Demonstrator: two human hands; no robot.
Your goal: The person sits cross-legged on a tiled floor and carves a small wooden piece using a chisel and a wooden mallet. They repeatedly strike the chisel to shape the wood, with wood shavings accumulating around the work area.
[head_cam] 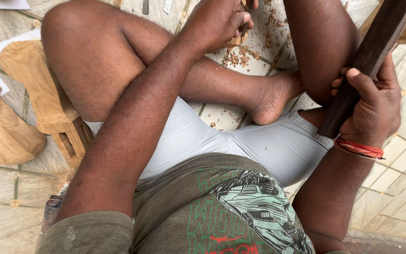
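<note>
Tiled stone floor (400, 188), pale, grout lines visible; person seated cross-legged on it. Wood shavings (238, 56) scattered at 12 o'clock, between the legs. Left hand (217, 21) fisted around a small tool (245, 28) at 12, mostly hidden. Right hand (377, 106) clamped on a dark wooden bar (372, 56) at 2–3 o'clock, raised, tilted. Carved pale wood blocks (38, 89) on floor at 9 o'clock.
</note>
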